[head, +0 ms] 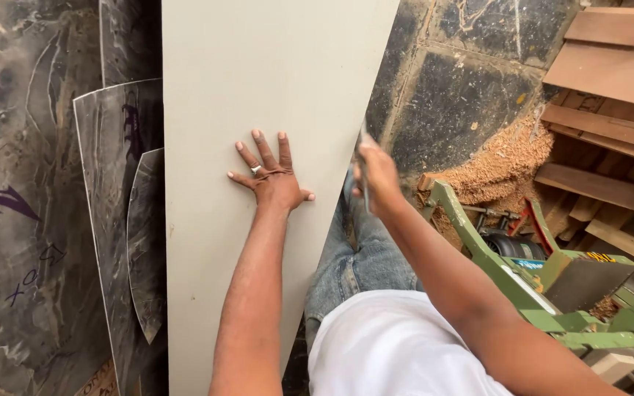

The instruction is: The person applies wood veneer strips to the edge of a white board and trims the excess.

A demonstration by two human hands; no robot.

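We see one pale board (258, 81) standing upright. Our left hand (271, 180) lies flat on its face, fingers spread. Our right hand (377, 176) is closed around one slim tool (362, 150) at the board's right edge, beside one green machine (552, 282).

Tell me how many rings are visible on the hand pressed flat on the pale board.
1. A ring sits on one finger of the left hand, spread flat on the pale board. Finger undersides are hidden.
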